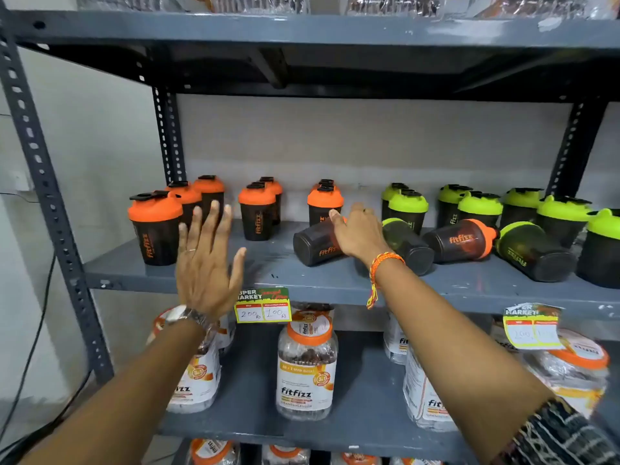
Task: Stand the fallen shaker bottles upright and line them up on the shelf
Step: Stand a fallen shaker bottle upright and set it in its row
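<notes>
Your right hand (357,234) grasps the fallen orange-lidded shaker (315,245) at the shelf (208,280) middle; your left hand (206,263) hovers released, fingers spread, near the left

- The left hand (204,263) is hanging open in the air, back toward the camera, fingers spread and pointing up, thumb out to the right.
- It is wearing a ring on one finger and a watch (189,318) at the wrist.
- The left forearm is reaching up from the lower left.
- The right hand (357,234) is reaching forward, palm down, fingers curling over something; whether it is gripping cannot be told.
- The right wrist is wearing an orange thread band (385,263) with a loose end dangling.
- The right forearm is stretching in from the lower right, a patterned sleeve (567,434) showing near the elbow.
</notes>
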A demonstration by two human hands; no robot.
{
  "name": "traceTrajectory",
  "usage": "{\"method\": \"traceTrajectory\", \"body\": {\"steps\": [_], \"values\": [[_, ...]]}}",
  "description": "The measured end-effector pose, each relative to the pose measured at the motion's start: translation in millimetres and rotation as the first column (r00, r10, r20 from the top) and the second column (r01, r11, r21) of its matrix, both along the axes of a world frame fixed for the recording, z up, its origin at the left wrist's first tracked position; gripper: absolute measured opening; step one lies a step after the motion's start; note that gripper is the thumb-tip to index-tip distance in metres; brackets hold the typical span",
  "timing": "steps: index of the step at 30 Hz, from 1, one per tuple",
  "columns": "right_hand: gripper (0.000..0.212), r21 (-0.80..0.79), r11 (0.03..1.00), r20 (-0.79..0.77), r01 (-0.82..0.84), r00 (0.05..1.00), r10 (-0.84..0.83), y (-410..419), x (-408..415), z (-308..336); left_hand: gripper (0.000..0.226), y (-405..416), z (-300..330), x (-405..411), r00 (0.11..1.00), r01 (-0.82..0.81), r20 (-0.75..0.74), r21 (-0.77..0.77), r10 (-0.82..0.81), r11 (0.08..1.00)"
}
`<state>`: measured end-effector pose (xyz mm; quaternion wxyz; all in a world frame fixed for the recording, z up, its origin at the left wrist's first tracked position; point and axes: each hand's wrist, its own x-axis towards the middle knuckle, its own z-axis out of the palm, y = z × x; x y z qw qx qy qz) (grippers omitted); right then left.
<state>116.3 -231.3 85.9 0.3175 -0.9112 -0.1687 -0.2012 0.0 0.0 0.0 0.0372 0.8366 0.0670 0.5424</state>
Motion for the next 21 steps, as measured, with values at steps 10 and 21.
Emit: {"method": "traceTrajectory", "body": {"steps": [10,21], "values": [[0.067,0.036,0.995,-0.114,0.094,0.99,-0.089,17,17,-22,0.056,62,-69,-19,0.979,-0.001,-0.206,-0.016,-0.002,1.0],[0.029,0.668,0.73,-0.38,-0.146,0.776,0.503,21,37,-38,0.048,73,-74,-22,0.978,0.076,-0.201,0.059,-0.063,0.995]]}}
